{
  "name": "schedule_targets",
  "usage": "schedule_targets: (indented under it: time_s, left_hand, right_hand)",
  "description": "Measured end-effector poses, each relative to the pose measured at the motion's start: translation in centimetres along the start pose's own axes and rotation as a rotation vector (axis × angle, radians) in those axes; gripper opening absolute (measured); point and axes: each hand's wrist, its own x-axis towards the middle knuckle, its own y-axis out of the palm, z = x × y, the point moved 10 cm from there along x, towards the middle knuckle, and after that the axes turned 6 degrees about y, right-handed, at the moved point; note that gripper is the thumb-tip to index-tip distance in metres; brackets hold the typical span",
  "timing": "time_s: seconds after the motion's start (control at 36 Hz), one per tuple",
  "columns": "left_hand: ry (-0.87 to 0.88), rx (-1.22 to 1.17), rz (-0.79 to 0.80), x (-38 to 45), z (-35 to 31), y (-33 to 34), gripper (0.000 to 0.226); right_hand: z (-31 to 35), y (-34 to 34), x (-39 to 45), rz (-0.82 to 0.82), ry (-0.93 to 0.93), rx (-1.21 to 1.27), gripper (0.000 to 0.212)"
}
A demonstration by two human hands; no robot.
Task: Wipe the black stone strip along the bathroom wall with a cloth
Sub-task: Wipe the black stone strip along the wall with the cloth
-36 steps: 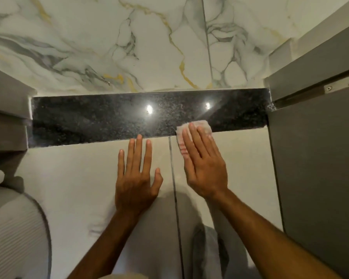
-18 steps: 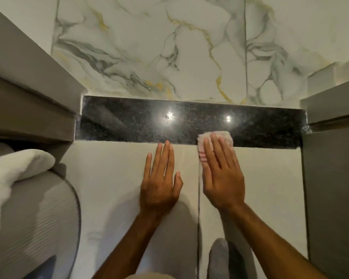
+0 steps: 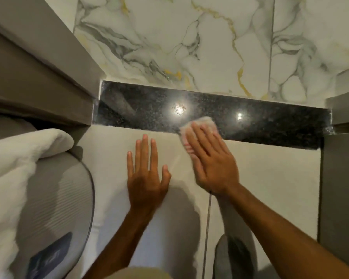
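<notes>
A glossy black speckled stone strip [image 3: 141,109] runs across the wall between pale lower tiles and veined marble above. My right hand [image 3: 212,160] lies flat on a small white cloth with red stripes [image 3: 205,121], pressing it against the strip's lower edge near the middle. Most of the cloth is hidden under the fingers. My left hand [image 3: 146,172] rests flat, fingers spread, on the pale tile [image 3: 270,178] just below the strip, to the left of the right hand.
Grey panels close the strip at its left end [image 3: 38,77] and right end [image 3: 343,178]. White folded towels [image 3: 14,158] lie over a grey ribbed round object [image 3: 54,208] at lower left. A grey rounded object [image 3: 234,258] sits at the bottom, right of centre.
The view has shifted so that the strip and hands sit further right. My right hand with the cloth has slid a little up and left onto the strip. My left hand stays flat.
</notes>
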Motion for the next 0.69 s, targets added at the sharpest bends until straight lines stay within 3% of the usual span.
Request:
schedule_targets:
  time_s: [0.14,0.19,0.25,0.33,0.42,0.53,0.61,0.69]
  left_hand:
    - [-0.051,0.070,0.018,-0.6,1.7,0.2,0.076]
    - [-0.044,0.088,-0.002,-0.4,1.3,0.3,0.075]
    - [-0.044,0.110,-0.018,-0.4,1.5,0.2,0.074]
    - [-0.058,0.125,-0.052,-0.1,2.0,-0.8,0.070]
    - [-0.083,0.130,-0.052,-0.1,2.1,-1.5,0.069]
    - [-0.098,0.134,-0.024,-1.0,2.3,-0.7,0.070]
    - [-0.130,0.096,-0.019,-0.6,2.5,-0.6,0.073]
    - [-0.129,0.092,-0.023,-0.3,2.5,-0.4,0.074]
  right_hand:
    - [-7.0,-3.1,-0.3,-0.186,0.714,-0.044,0.065]
    - [-6.3,-3.2,2.8,-0.241,0.872,-0.061,0.066]
    - [-2.9,-2.5,7.9,-0.220,0.727,-0.076,0.066]
    - [5.4,-0.4,13.4,-0.054,0.176,-0.051,0.069]
    - [8.2,0.0,10.5,0.010,-0.089,-0.033,0.067]
    - [3.1,0.3,1.2,0.038,-0.045,-0.035,0.065]
    - [-0.4,-1.2,1.8,-0.033,0.253,-0.031,0.067]
    - [0.7,-1.4,6.2,-0.099,0.501,-0.049,0.066]
